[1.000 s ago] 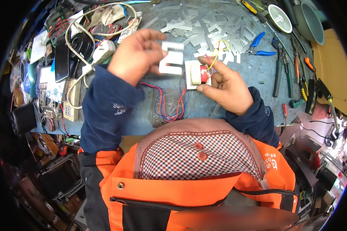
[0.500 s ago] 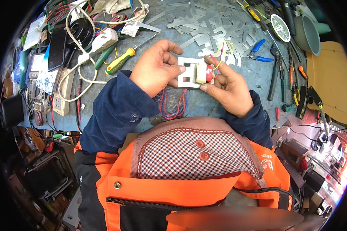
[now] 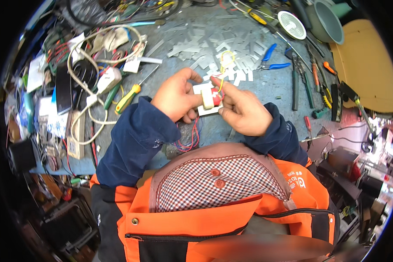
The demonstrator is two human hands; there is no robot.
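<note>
Well, the left hand [image 3: 174, 97] and right hand [image 3: 248, 112] both pinch one coil block [image 3: 208, 99], with metal bits [image 3: 203, 46] farther away.

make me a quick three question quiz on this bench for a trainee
1. True or false: the right hand holds the red-and-cream coil.
2. Which lies left of the left hand: (a) white spiral disc, (b) yellow-and-green screwdriver, (c) grey bowl?
3. Fill in: the small cutters beside the metal strips have ____ handles.

Key: 1 true; 2 b; 3 blue.
</note>
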